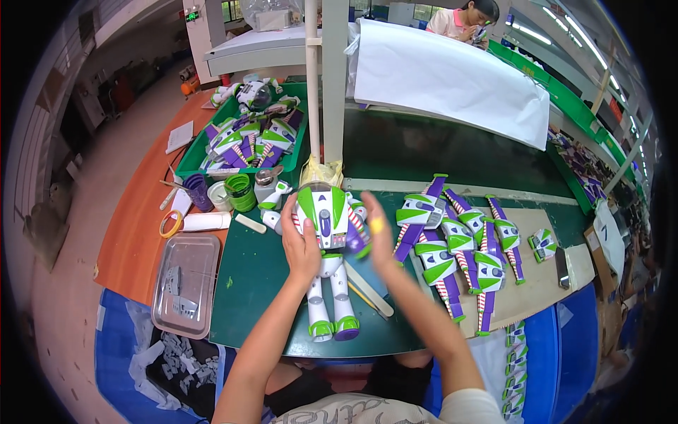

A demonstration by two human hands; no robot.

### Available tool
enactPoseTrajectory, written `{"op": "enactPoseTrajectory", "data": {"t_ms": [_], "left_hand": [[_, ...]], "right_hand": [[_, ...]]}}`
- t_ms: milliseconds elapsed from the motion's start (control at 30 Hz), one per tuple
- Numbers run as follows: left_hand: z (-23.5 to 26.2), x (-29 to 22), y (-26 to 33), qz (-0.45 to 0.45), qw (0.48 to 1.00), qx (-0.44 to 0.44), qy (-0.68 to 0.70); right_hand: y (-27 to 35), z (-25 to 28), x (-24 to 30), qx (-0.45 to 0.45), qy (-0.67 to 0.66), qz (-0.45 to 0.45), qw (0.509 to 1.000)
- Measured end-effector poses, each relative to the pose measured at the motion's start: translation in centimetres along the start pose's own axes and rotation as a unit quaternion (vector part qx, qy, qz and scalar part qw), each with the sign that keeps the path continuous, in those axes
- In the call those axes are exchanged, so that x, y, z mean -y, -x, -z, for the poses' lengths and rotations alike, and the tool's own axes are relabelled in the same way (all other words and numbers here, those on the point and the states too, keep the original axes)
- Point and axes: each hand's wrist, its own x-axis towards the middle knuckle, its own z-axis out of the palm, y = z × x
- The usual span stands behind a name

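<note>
Toy figure [330, 267] beside blurry right hand [378, 233]

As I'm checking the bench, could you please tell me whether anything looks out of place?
Nothing looks spilled. One small green-and-white toy pack, lying apart at the right, shows no spread wings, unlike the winged packs beside it.

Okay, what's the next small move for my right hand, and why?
I'd probably bring the right hand gently onto the toy figure's purple wing: that hand looks open, the wing juts out close beside it, and the left hand grips the opposite side.
</note>
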Motion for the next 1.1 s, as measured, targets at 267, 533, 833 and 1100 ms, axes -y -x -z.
{"op": "enactPoseTrajectory", "data": {"t_ms": [267,533,833,1100], "left_hand": [[1.5,-1.6,2.9,0.147,0.987,0.04,-0.059],[2.4,-11.7,7.8,0.131,0.942,0.1,0.293],[0.3,-12.9,8.8,0.243,0.857,0.084,0.447],[-0.9,-14.2,10.4,0.243,0.897,0.122,0.348]], "right_hand": [[3.8,-5.5,3.4,-0.121,0.197,-0.002,0.973],[10.4,-2.5,10.5,-0.07,0.149,0.135,0.977],[13.1,0.2,13.3,-0.106,0.284,0.135,0.943],[15.4,1.6,15.8,-0.082,0.372,0.146,0.913]]}}
